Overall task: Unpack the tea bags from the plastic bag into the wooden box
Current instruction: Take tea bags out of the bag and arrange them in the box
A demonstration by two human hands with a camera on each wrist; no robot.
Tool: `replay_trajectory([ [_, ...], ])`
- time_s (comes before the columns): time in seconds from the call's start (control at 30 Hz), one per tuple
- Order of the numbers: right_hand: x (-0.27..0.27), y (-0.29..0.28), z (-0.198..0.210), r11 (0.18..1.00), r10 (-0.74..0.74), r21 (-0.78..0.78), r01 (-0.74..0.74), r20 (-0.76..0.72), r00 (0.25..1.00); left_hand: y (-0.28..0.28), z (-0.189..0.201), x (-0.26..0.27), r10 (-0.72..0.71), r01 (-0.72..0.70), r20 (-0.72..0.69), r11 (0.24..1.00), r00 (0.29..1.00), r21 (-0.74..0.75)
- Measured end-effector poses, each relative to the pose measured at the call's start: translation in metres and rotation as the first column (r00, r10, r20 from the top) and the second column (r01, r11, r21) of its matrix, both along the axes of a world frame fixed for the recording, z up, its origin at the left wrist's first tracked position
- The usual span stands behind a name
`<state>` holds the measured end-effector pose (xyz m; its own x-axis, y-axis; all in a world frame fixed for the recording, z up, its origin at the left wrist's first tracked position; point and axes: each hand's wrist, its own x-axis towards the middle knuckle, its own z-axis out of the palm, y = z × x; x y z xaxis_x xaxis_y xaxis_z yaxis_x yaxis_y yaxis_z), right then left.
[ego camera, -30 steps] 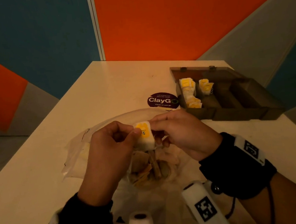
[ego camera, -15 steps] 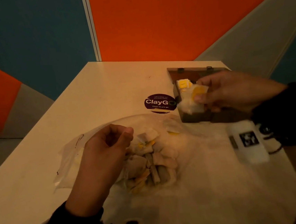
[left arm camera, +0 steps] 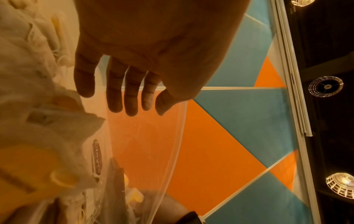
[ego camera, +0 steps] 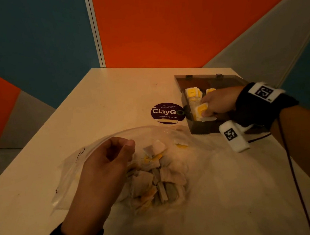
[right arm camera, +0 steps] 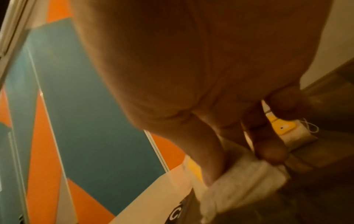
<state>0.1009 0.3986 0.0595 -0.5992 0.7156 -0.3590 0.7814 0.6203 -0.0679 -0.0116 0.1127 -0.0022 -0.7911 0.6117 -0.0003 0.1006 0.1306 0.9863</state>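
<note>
A clear plastic bag (ego camera: 75, 163) lies open on the table with a pile of tea bags (ego camera: 156, 179) inside. My left hand (ego camera: 119, 149) rests at the bag's mouth, its fingers (left arm camera: 130, 98) relaxed and holding nothing. The wooden box (ego camera: 202, 129) stands open at the right, with yellow-tagged tea bags (ego camera: 192, 93) upright in its left compartments. My right hand (ego camera: 204, 109) reaches into the near-left compartment and pinches one tea bag (ego camera: 200, 111) between thumb and fingers. In the right wrist view, that tea bag (right arm camera: 239, 178) shows white and blurred. The box's right compartments are hidden behind my wrist.
A round purple ClayGo sticker (ego camera: 166, 113) sits on the white table (ego camera: 110, 95) just left of the box. The table's left edge drops to the floor. Orange and blue wall panels stand behind the far edge.
My right hand carried the tea bag from above the plastic bag to the box and lowered it into the near-left compartment. My left hand let go and stayed at the bag.
</note>
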Motion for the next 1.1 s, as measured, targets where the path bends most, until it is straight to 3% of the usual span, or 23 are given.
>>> replay_trajectory([
  [0.13,-0.014,-0.002,0.0,0.99,0.1,0.075,-0.117,0.196,0.976,0.0,0.0,0.0,-0.009,0.008,0.009,1.0,1.0,0.009],
  [0.27,-0.024,-0.001,-0.001,0.986,0.123,0.08,-0.146,0.247,0.961,-0.001,0.001,-0.001,0.004,-0.004,0.019,1.0,1.0,0.011],
  [0.9,-0.022,0.03,-0.01,0.999,-0.049,-0.013,0.048,-0.094,0.994,0.0,0.006,0.0,0.001,-0.001,0.04,1.0,0.999,0.018],
  [1.1,-0.027,0.03,-0.019,0.998,-0.042,0.048,0.046,-0.064,0.997,-0.002,0.006,0.0,0.001,-0.001,0.041,1.0,0.999,0.014],
])
